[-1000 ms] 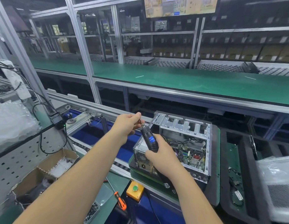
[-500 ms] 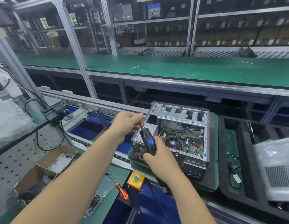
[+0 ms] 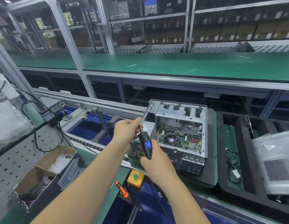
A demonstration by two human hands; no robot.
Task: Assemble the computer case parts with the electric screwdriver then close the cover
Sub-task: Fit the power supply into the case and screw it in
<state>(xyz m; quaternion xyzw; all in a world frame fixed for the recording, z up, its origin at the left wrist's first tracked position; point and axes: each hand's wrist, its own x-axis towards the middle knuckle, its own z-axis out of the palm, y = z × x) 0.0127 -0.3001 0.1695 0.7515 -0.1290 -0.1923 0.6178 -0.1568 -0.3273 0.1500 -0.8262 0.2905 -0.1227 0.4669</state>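
**Screw at the bit, case not yet closed**

While the case (image 3: 176,138) sits open on its black tray (image 3: 211,167) on the line, the person holds the electric screwdriver (image 3: 145,143) up in front of it, bit pointing up and away. The right hand (image 3: 154,162) is wrapped round the lower body of the tool. The left hand (image 3: 126,130) has its fingertips pinched at the bit; my guess is that it is seating a screw there, though the screw itself is too small to make out.

As for progress, the case's side is off and the board, fan and cables inside are in plain sight, so the cover is not yet on. The bit is well clear of the case and touches no part of it. I cannot tell which screws inside are already driven. A grey mesh panel (image 3: 276,168) under plastic wrap lies in the next tray to the right; it may be the cover, but I cannot be sure.

What seems left: bring the loaded bit down to a mounting hole, drive that screw and any others, then fit the cover.

Nearby lie an orange-handled screwdriver (image 3: 122,189) and a yellow button box (image 3: 135,178).
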